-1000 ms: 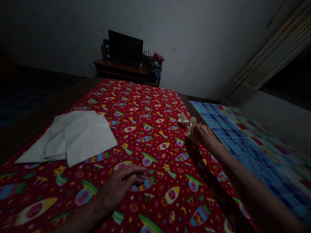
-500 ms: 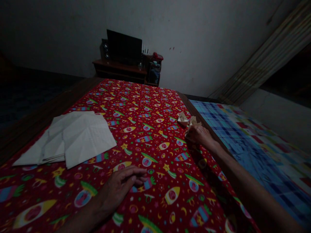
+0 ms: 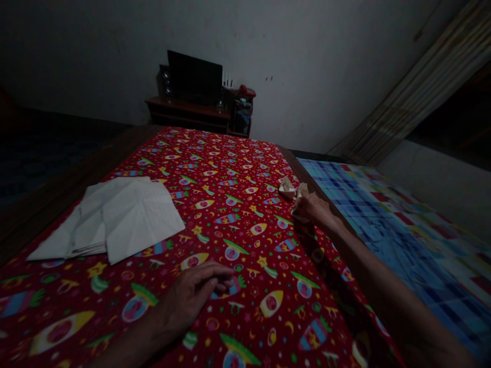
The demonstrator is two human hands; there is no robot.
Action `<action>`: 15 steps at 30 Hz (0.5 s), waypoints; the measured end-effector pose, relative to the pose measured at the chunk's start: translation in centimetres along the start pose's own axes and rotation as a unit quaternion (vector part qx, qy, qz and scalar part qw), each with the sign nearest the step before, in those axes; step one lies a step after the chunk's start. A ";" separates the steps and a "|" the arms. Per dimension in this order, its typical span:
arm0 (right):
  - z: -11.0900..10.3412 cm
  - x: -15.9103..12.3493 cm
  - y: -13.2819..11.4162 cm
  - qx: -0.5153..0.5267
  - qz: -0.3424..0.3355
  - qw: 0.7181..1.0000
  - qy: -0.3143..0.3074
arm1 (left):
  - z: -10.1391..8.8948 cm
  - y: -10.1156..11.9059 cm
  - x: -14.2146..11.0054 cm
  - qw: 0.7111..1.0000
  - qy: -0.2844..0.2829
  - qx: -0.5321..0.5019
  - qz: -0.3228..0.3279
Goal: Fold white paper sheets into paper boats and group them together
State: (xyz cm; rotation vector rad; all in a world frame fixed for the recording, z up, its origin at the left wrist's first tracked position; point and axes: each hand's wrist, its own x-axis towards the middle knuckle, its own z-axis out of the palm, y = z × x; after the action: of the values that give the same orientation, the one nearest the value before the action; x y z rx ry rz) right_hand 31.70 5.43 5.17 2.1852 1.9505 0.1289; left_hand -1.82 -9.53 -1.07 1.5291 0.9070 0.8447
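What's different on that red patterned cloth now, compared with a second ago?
The right hand has shifted slightly left, covering more of the nearer small folded brown paper piece; whether it took hold or let go can't be told. The left hand, the fanned stack of off-white paper sheets and the farther folded brown paper piece stayed put.

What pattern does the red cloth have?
The red cloth has colourful rockets and stars, best seen in the head view.

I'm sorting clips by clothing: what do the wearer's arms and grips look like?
The left grip and right grip are ungloved, with bare fingers; no ring or watch shows, though it is dim. The left forearm and right forearm are bare, without sleeves in view.
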 end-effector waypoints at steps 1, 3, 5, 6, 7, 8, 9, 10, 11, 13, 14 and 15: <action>0.0 0.0 0.1 -0.002 0.003 1.000 0.002 | 0.0 0.2 0.0 1.000 -0.006 -0.001 0.001; 0.1 -0.1 0.3 -0.004 0.009 1.000 0.009 | 0.0 0.5 0.0 1.000 -0.012 -0.003 0.000; 0.1 -0.1 0.4 -0.005 0.012 1.000 0.013 | 0.1 0.6 0.1 1.000 -0.016 -0.003 0.001; 0.0 -0.2 0.5 -0.004 0.011 1.000 0.013 | 0.1 0.6 0.2 1.000 -0.017 -0.001 0.003; 0.0 -0.2 0.5 -0.002 0.009 1.000 0.012 | 0.1 0.5 0.2 1.000 -0.019 0.001 0.005; 0.0 -0.3 0.5 0.000 0.007 1.000 0.010 | 0.1 0.5 0.2 1.000 -0.020 0.003 0.007; -0.1 -0.3 0.5 0.002 0.004 1.000 0.008 | 0.1 0.4 0.2 1.000 -0.021 0.005 0.007; -0.1 -0.4 0.6 0.005 0.001 1.000 0.007 | 0.1 0.3 0.2 1.000 -0.023 0.005 0.007; -0.2 -0.5 0.6 0.008 -0.002 1.000 0.007 | 0.2 0.3 0.2 1.000 -0.025 0.006 0.006; -0.1 -0.5 0.6 0.015 -0.005 1.000 0.009 | 0.2 0.2 0.1 1.000 -0.027 0.005 0.005; -0.1 -0.5 0.6 0.019 -0.007 1.000 0.009 | 0.2 0.3 0.1 1.000 -0.028 0.005 0.006; 0.0 -0.5 0.6 0.022 -0.008 1.000 0.010 | 0.2 0.3 0.1 1.000 -0.029 0.004 0.006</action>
State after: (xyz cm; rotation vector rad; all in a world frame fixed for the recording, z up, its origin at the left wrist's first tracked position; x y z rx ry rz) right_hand 32.24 4.84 5.38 2.2040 2.0000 0.1058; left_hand -1.61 -9.59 -0.80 1.5601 0.8608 0.8024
